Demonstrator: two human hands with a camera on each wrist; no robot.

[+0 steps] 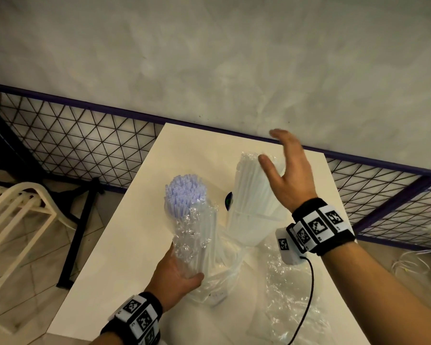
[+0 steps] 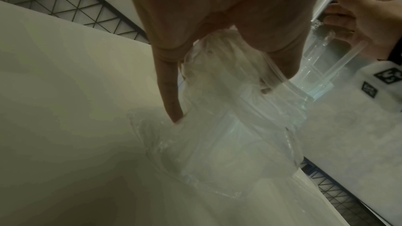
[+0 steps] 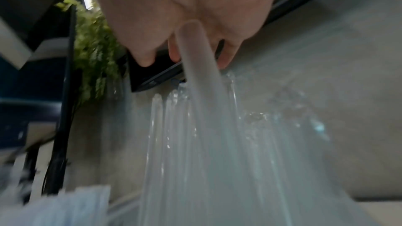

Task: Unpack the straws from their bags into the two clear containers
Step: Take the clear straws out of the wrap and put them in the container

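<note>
My left hand (image 1: 179, 272) grips the lower part of a crinkled clear bag of straws (image 1: 194, 220), held upright; their bluish-white tips stick out of its open top. In the left wrist view the hand (image 2: 217, 15) wraps the bag (image 2: 217, 100), whose bottom sits in a clear container (image 2: 217, 169). To the right, a bundle of white straws (image 1: 251, 195) stands in the second clear container (image 1: 246, 235). My right hand (image 1: 284, 170) is spread open beside the bundle's top, thumb against the straws. The right wrist view is blurred, showing straws (image 3: 195, 143) below the palm (image 3: 185, 6).
An empty crumpled plastic bag (image 1: 291, 290) lies on the white table (image 1: 125, 245) at the front right, with the wrist camera's black cable (image 1: 309, 282) over it. A wire mesh fence (image 1: 72, 138) runs behind the table. A white chair (image 1: 15, 207) stands at the left.
</note>
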